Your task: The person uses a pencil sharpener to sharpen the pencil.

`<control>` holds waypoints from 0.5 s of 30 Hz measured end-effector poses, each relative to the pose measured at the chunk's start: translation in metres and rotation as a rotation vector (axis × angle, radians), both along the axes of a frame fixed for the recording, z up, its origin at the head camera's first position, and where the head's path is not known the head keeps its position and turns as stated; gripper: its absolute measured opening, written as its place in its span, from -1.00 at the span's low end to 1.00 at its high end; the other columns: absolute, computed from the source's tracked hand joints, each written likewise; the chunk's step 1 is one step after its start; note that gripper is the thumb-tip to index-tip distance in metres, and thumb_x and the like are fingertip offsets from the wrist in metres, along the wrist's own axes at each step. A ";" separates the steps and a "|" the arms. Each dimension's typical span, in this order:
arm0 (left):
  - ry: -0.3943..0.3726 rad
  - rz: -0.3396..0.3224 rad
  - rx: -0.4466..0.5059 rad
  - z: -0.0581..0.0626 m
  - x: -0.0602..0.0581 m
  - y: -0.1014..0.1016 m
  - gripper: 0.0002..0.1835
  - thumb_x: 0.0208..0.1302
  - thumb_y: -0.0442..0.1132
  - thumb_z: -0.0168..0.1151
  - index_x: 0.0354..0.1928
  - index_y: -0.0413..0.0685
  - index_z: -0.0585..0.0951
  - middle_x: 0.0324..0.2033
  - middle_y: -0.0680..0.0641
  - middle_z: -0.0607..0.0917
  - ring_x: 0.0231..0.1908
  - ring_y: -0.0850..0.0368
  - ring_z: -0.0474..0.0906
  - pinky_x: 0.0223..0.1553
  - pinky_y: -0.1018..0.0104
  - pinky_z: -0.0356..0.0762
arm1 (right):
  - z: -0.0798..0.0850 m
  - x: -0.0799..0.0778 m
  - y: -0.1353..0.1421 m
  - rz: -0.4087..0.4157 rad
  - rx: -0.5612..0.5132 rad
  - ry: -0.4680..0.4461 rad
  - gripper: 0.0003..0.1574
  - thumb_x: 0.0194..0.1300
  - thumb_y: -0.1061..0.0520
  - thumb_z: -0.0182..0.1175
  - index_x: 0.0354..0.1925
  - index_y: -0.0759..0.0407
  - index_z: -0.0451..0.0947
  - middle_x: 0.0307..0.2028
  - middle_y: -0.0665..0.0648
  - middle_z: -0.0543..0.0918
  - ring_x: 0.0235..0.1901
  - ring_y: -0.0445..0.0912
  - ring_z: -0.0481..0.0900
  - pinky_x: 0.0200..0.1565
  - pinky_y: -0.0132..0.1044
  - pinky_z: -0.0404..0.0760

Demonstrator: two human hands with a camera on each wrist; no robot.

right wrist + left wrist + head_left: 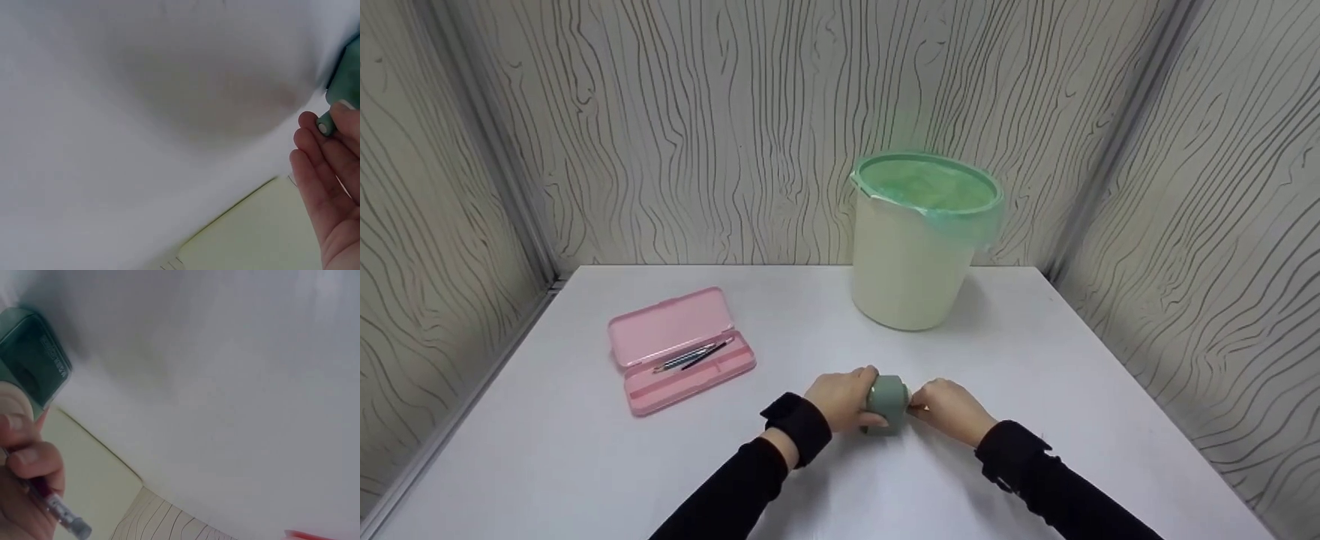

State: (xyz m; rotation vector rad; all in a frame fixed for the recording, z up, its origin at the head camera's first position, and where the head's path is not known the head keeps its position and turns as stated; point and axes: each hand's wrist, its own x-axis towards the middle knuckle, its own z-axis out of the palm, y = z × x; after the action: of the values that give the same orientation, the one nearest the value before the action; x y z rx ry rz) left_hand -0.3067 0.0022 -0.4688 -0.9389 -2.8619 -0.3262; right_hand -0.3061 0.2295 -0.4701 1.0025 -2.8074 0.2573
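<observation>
A green pencil sharpener (889,397) is between the two hands near the table's front. In the left wrist view its dark see-through shavings box and round cream face show. My left hand (844,400) lies against the sharpener's left side. Its curled fingers hold a pencil (66,516), eraser end outward and the other end toward the cream face; the tip is hidden. On the opposite side, my right hand (952,411) pinches the small green crank knob (324,125) between thumb and fingers.
An open pink pencil case (690,360) with a few pens or pencils lies at left. Behind the hands stands a pale bin (911,262) with a green rim and liner. Wood-patterned walls enclose the white table (547,450) at the back and sides.
</observation>
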 end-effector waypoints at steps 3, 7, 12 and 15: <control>0.006 0.001 -0.001 0.001 0.001 0.000 -0.39 0.22 0.25 0.40 0.07 -0.02 0.47 -0.18 0.03 0.73 -0.29 0.19 0.68 -0.30 0.37 0.62 | -0.001 0.005 0.001 0.015 -0.012 -0.019 -0.93 0.19 0.31 0.42 -0.32 0.19 0.81 -0.41 0.06 0.83 -0.41 -0.09 0.70 -0.29 -0.26 0.63; 0.006 0.008 -0.004 0.001 0.002 0.000 -0.38 0.22 0.26 0.39 0.07 -0.03 0.48 -0.18 0.03 0.73 -0.30 0.19 0.68 -0.30 0.36 0.61 | 0.000 0.010 0.002 0.018 -0.018 -0.065 -0.87 0.22 0.33 0.39 -0.24 0.22 0.80 -0.35 0.08 0.84 -0.33 -0.06 0.73 -0.22 -0.23 0.68; 0.015 0.015 -0.012 0.001 0.001 0.000 -0.37 0.21 0.26 0.40 0.07 -0.03 0.48 -0.17 0.02 0.74 -0.29 0.17 0.70 -0.30 0.34 0.63 | 0.002 0.014 0.002 0.019 -0.015 -0.075 -0.85 0.19 0.33 0.40 -0.24 0.18 0.80 -0.34 0.06 0.83 -0.31 -0.07 0.73 -0.18 -0.23 0.70; 0.013 0.016 -0.015 0.001 0.002 0.001 -0.37 0.21 0.26 0.41 0.07 -0.04 0.48 -0.18 0.01 0.74 -0.29 0.17 0.70 -0.29 0.34 0.63 | 0.002 0.017 0.004 0.038 -0.010 -0.064 -0.84 0.18 0.34 0.41 -0.25 0.16 0.80 -0.35 0.05 0.83 -0.32 -0.08 0.72 -0.20 -0.25 0.69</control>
State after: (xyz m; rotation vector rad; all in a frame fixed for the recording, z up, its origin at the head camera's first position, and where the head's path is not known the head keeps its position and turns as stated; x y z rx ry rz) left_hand -0.3044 0.0035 -0.4676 -0.9171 -2.8620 -0.2960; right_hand -0.2893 0.2335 -0.4681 1.0647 -2.8433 0.3123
